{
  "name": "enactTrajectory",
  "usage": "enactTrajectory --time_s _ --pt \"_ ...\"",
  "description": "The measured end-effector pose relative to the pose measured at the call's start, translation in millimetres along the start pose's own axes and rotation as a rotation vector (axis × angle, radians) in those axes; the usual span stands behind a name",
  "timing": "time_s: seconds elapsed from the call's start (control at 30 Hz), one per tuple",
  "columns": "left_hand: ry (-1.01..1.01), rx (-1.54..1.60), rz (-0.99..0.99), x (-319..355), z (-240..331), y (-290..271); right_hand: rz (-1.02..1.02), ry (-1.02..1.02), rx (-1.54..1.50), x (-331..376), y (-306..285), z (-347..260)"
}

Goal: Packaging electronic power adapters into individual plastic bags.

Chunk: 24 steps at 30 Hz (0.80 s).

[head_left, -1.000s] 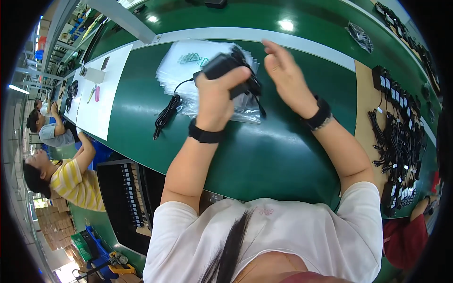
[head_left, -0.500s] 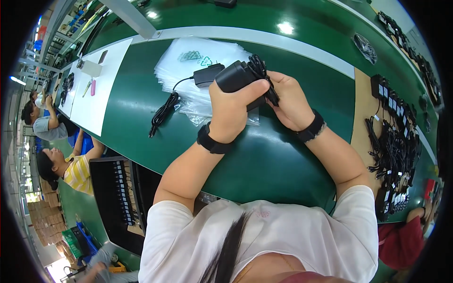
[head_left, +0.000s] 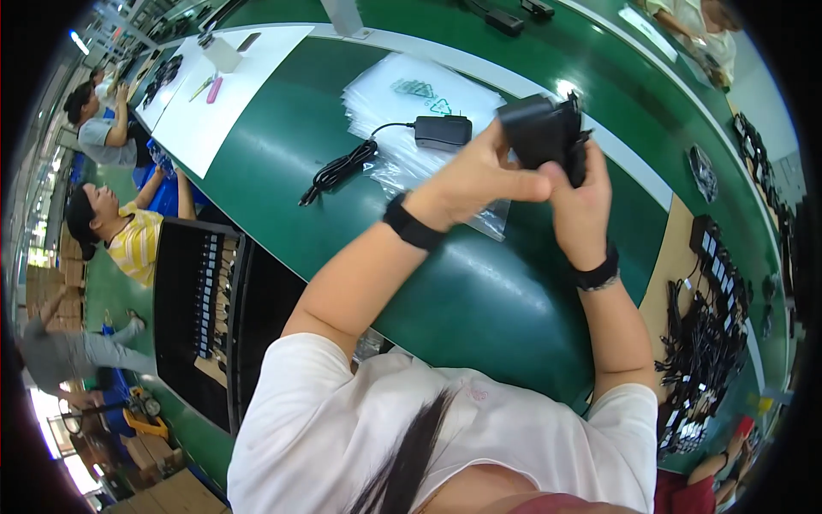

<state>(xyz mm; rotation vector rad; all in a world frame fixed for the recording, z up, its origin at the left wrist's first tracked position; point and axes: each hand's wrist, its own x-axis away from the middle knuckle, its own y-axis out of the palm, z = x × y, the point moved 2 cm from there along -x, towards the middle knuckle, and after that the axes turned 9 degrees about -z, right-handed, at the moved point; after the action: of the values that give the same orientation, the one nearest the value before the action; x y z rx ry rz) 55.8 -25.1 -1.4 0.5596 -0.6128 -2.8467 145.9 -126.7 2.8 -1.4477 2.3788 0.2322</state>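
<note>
Two hands: I see both of mine raised over the belt at about 1 o'clock in the head view, meeting around one black thing.
Green belt (head_left: 479, 291): widest surface, running from 10 o'clock across to 4 o'clock, under everything I handle.
White sheet (head_left: 231, 94): lying on the belt at 11 o'clock, well apart from my hands.
Dark tray (head_left: 193, 300): at 8 o'clock off the belt's near edge, with rows of small parts in it.
Heap of black cables (head_left: 711, 343): at 3 to 4 o'clock on a tan board, near my right elbow, not touched.
Stack of clear bags (head_left: 411, 94): on the belt at 12 o'clock, just beyond my left hand; part of it lies beneath my wrist.
Left hand (head_left: 467, 180): wrist banded in black, fingers curled, thumb stretched to the right and pressing on the held adapter's lower edge.
Right hand (head_left: 582, 201): also wearing a black band, clenched from below around the held adapter.
Held adapter (head_left: 544, 128): black block with its cord bundled against it, sticking up above both hands, at 12 o'clock from my right palm and at 2 o'clock from my left.
Second adapter (head_left: 443, 130): resting on the bags at 10 o'clock from my left hand, close but apart.
Coiled cord (head_left: 342, 167): trailing from the second adapter toward 8 o'clock on the belt.
</note>
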Motion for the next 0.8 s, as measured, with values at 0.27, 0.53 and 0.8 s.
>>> enactTrajectory --time_s 0.27,0.53,0.8 --pt "-0.424 -1.746 0.048 4 28 -101 0.141 -0.123 -0.216 -25 -64 -40" --pt "-0.319 -1.795 0.461 -17 44 -153 0.149 -0.171 -0.198 -15 -84 -52" --pt "-0.161 -1.939 0.147 -23 -3 -87 0.177 -0.201 -0.2 -15 -98 -54"
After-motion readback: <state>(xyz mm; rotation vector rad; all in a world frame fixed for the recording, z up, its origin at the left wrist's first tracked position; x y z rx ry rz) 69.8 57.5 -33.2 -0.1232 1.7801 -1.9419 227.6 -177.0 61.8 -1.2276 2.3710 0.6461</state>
